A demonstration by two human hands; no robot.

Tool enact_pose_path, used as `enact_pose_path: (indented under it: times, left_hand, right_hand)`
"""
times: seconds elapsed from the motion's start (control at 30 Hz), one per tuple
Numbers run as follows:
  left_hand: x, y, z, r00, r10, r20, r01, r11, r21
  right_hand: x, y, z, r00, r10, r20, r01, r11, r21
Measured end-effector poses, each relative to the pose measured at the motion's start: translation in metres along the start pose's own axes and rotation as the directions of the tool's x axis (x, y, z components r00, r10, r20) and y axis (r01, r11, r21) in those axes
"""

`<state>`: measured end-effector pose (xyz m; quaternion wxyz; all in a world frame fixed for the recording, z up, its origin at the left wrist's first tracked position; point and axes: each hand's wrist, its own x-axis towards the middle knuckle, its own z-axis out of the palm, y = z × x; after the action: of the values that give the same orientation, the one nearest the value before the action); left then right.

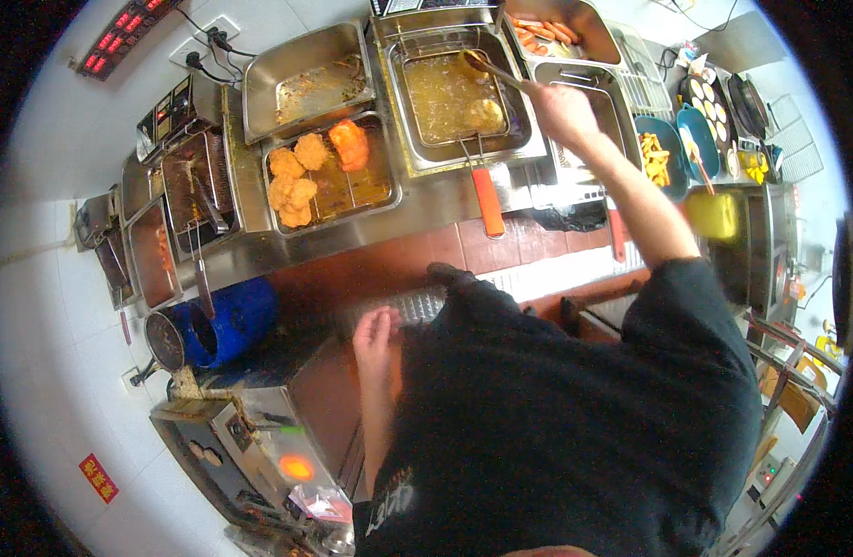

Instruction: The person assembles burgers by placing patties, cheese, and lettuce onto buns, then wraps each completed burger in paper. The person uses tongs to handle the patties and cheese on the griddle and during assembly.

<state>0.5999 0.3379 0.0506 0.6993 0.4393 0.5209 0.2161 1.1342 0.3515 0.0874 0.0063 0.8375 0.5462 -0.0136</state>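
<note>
My right hand [562, 111] grips the handle of a wooden spoon [492, 67], whose head is at the far side of the middle deep fryer's oil, against a pale piece of food. Another battered piece [485, 115] floats in the bubbling oil inside a wire fryer basket, whose orange handle [489, 202] points toward me. My left hand [375, 334] hangs low in front of my body, its fingers bent close together, and nothing shows in it. Left of the fryer, a steel tray [392, 198] holds several golden fried pieces [291, 198] and a redder fried piece [350, 145].
A crumb-strewn steel pan [315, 87] stands behind the tray. Another fryer basket [197, 174] with tongs is at the left. Sausages [545, 35] lie in a pan at the back right. Fries [654, 159] fill a teal container. A blue barrel [235, 324] lies below the counter.
</note>
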Motion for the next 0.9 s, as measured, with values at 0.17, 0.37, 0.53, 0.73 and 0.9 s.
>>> enact_pose_path:
  times: [0.17,0.37,0.53,0.73,0.9]
  left_hand:
    - [0.002,0.0,0.011,0.999,-0.026,0.026,0.025,0.999,0.047]
    - [0.004,0.003,0.019,0.996,-0.07,0.062,0.063,0.991,0.117]
    - [0.0,-0.002,0.017,0.991,-0.134,0.026,0.13,0.984,0.121]
    - [-0.01,-0.012,0.012,0.982,-0.188,-0.009,0.188,0.974,0.128]
    - [-0.019,-0.022,0.003,0.978,-0.206,-0.038,0.209,0.963,0.172]
  right_hand:
    - [0.007,0.059,-0.052,0.98,-0.097,0.175,0.02,0.919,0.394]
    - [0.039,0.091,-0.053,0.881,-0.449,0.149,0.387,0.865,0.32]
    - [0.073,0.085,-0.079,0.862,-0.332,0.383,0.214,0.923,0.319]
    - [0.105,0.072,-0.104,0.687,-0.132,0.715,-0.013,0.981,0.194]
    - [0.125,0.079,-0.092,0.628,-0.184,0.756,-0.083,0.95,0.3]
